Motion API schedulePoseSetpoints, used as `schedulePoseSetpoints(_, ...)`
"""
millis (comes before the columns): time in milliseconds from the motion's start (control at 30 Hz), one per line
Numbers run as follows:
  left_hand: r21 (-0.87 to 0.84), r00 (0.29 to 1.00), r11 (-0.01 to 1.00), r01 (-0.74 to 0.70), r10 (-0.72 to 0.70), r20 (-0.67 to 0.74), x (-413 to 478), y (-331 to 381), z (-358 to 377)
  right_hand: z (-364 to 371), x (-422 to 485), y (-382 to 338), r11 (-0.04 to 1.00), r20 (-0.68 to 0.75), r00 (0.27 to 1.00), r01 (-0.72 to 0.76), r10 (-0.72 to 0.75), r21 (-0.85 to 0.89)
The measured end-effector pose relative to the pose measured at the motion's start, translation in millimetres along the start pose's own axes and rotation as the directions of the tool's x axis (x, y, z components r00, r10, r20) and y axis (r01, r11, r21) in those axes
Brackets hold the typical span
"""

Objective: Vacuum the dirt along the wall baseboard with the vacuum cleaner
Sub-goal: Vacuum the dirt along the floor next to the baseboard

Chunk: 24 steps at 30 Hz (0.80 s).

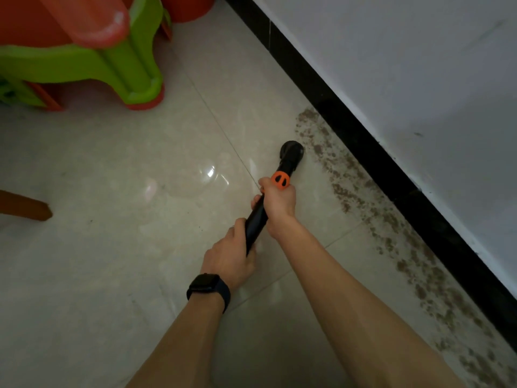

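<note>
A black vacuum cleaner wand (258, 219) with an orange collar (280, 180) slants across the pale tiled floor. Its round black nozzle (291, 152) sits on the floor at the left edge of a band of brown dirt (372, 208). The dirt runs along the black baseboard (391, 166) below the white wall. My right hand (278, 204) grips the wand just below the orange collar. My left hand (230, 256), with a dark watch on its wrist, grips the wand's lower end.
A green and orange plastic children's stool or toy (123, 65) stands at the upper left, with an orange bucket-like thing (187, 7) behind it. A brown wooden piece (25, 207) juts in at the left edge. Glossy tile floor (126, 219) spreads to the left of the wand.
</note>
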State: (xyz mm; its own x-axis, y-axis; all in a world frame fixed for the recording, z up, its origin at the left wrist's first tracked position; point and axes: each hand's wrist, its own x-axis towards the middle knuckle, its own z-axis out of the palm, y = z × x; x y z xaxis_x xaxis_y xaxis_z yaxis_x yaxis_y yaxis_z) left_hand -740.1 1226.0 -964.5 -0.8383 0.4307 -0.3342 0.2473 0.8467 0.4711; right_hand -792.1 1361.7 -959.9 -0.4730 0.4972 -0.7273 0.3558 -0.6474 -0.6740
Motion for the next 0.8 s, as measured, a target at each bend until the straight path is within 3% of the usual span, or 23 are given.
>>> schedulePoseSetpoints(233,0.126,0.996,0.991,-0.04,0.03,0.083,-10.9,-12.6,19.4,-24.8,-17.3,35.6,0.98,-0.011,0.986,0.161,-0.164,-0.116)
schedulePoseSetpoints(567,0.046,1.0,0.999,0.003,-0.004,0.02,18.5,6.2,12.2,-2.8,12.8,11.2,0.971,-0.02,0.984,0.17,-0.176,-0.169)
schedulePoseSetpoints(800,0.016,1.0,1.0,0.02,-0.02,-0.015,47.2,18.3,10.7,6.2,37.2,-15.0,0.954,0.049,0.986,0.165,-0.158,-0.25)
